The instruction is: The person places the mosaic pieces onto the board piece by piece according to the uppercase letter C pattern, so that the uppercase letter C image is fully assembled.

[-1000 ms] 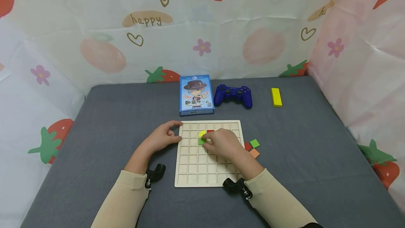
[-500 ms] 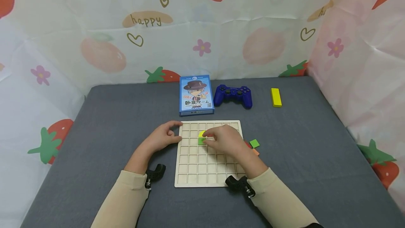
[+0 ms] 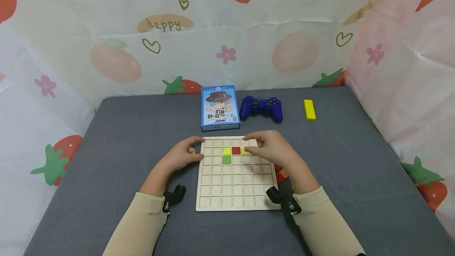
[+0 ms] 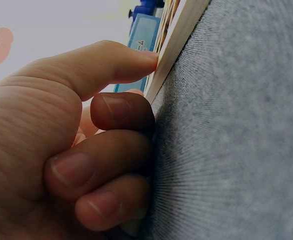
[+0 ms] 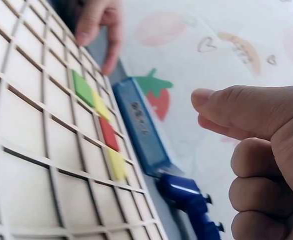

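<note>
A wooden grid board lies on the table. In its upper rows sit a green square tile, a yellow piece with a rounded side, a red square tile and a second yellow piece. My left hand touches the board's left edge with thumb and forefinger, its other fingers curled in the left wrist view. Above the second yellow piece hovers my right hand, thumb and forefinger apart in the head view, nothing seen between them.
Beside the board's right edge lie red and orange tiles, partly covered by the right forearm. Behind the board are a blue game box, a blue game controller and a yellow block. A printed cloth hangs behind the table.
My right hand has moved right and lifted from the red tile, uncovering it and the second yellow piece. It now hides the loose green tile. My left hand has stayed put.
</note>
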Tool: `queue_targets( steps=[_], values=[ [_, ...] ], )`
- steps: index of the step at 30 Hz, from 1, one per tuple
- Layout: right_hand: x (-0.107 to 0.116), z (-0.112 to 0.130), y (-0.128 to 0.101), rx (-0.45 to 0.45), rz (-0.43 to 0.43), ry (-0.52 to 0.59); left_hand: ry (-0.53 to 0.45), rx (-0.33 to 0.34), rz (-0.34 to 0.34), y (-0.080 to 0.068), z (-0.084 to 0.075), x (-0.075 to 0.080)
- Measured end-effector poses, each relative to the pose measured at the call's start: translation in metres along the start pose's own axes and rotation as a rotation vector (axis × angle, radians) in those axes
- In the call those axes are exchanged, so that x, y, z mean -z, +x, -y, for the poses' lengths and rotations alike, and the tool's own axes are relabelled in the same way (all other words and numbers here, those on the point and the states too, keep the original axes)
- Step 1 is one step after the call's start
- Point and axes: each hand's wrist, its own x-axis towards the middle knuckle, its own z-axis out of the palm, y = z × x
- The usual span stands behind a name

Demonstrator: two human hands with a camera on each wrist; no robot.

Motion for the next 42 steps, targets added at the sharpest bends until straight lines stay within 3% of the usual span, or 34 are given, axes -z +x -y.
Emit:
queue_targets(
  steps=[16,23,29,42],
  values=[
    [0.039,-0.030,-0.011,-0.109,0.044,0.114,-0.007,-0.007,-0.001,0.002,0.002,0.000],
    [0.056,-0.052,-0.017,-0.100,0.125,0.197,-0.002,-0.007,-0.005,0.002,0.002,0.000],
    [0.064,-0.067,-0.023,-0.122,0.187,0.203,-0.005,-0.011,-0.003,0.002,0.002,0.000],
    [0.069,-0.090,-0.027,-0.316,0.351,0.263,-0.016,-0.009,0.005,0.002,0.002,0.001]
  ],
)
